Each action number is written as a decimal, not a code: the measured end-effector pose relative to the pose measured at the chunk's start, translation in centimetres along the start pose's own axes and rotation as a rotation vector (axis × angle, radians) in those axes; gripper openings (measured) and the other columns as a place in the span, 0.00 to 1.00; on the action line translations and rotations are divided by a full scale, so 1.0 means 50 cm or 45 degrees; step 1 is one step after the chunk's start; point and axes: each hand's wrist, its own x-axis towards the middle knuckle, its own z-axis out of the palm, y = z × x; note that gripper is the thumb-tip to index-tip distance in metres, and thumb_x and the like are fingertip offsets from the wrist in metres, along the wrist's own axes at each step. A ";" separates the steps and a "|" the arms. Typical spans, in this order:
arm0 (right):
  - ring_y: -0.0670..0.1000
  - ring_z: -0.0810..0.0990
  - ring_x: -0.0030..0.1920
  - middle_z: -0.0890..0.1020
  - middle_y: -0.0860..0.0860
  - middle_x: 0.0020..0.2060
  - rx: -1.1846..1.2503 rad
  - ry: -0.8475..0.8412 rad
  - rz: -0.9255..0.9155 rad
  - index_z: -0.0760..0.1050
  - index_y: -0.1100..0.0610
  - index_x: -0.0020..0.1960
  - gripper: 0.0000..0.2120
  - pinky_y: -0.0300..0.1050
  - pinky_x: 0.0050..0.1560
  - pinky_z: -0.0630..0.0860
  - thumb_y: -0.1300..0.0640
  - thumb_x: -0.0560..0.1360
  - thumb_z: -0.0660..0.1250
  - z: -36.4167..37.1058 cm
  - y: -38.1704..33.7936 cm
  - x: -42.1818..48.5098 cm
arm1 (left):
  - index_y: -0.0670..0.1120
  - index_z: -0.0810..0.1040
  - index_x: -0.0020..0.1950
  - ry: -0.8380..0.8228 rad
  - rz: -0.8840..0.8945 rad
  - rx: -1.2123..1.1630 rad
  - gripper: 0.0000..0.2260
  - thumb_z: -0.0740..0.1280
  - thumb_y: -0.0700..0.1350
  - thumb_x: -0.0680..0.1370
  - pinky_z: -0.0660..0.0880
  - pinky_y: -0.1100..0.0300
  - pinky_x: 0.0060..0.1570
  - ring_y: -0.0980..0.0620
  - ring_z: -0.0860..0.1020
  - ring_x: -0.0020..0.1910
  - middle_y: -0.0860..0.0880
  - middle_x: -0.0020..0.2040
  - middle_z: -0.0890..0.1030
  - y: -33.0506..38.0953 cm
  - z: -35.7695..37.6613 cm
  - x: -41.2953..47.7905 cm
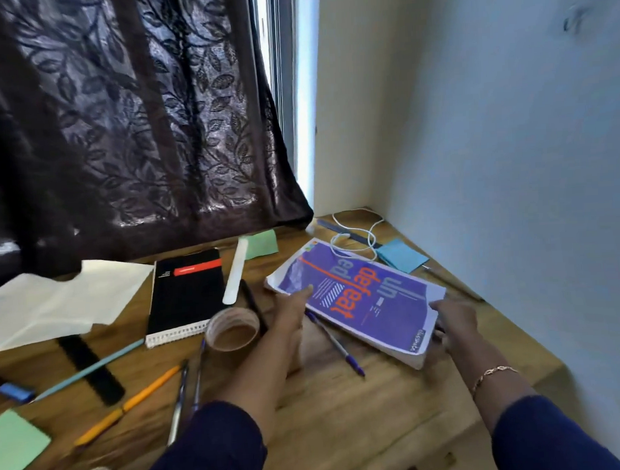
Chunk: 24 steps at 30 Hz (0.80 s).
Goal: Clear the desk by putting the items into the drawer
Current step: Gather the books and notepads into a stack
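Wooden desk (344, 411) set in a wall corner; nearest, an orange pencil (131, 406) at left; midway right, the left hand (290, 308) and right hand (454, 317) each grip an edge of the purple book (368, 296); a white cable (354, 233) lies across its far end; behind, a dark curtain (118, 118).

Left hand (291, 308), right hand (455, 319), seemingly gripping purple book (361, 296)

A dark navy-blue fabric left sleeve (211, 448) and matching right sleeve (544, 437) end mid-forearm, and a thin gold-coloured chain bracelet (492, 374) circles the wrist behind the right hand (454, 317).
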 end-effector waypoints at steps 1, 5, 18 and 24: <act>0.51 0.71 0.28 0.73 0.56 0.30 0.037 -0.038 0.042 0.69 0.58 0.34 0.11 0.39 0.27 0.66 0.68 0.74 0.61 0.001 -0.003 0.006 | 0.39 0.68 0.67 0.012 -0.032 -0.021 0.18 0.64 0.38 0.78 0.72 0.62 0.42 0.45 0.75 0.54 0.42 0.59 0.77 0.001 0.001 0.004; 0.51 0.70 0.28 0.71 0.55 0.31 0.160 -0.104 0.185 0.70 0.60 0.46 0.02 0.34 0.18 0.66 0.65 0.76 0.61 -0.002 -0.022 0.009 | 0.42 0.73 0.50 0.041 -0.235 -0.026 0.09 0.65 0.47 0.77 0.65 0.60 0.31 0.52 0.70 0.34 0.46 0.37 0.71 0.005 -0.004 0.018; 0.61 0.78 0.52 0.75 0.65 0.60 0.301 -0.223 0.031 0.65 0.65 0.67 0.20 0.56 0.50 0.76 0.73 0.76 0.58 0.010 -0.041 -0.006 | 0.35 0.70 0.64 -0.059 -0.232 -0.020 0.21 0.63 0.48 0.78 0.71 0.56 0.44 0.50 0.72 0.37 0.45 0.39 0.73 0.037 -0.030 0.017; 0.51 0.80 0.23 0.80 0.61 0.38 0.351 -0.316 -0.058 0.65 0.68 0.66 0.21 0.42 0.21 0.77 0.75 0.74 0.59 -0.034 -0.098 -0.021 | 0.37 0.69 0.65 -0.058 -0.120 0.022 0.21 0.62 0.51 0.79 0.71 0.51 0.53 0.41 0.76 0.56 0.39 0.57 0.76 0.078 -0.085 -0.015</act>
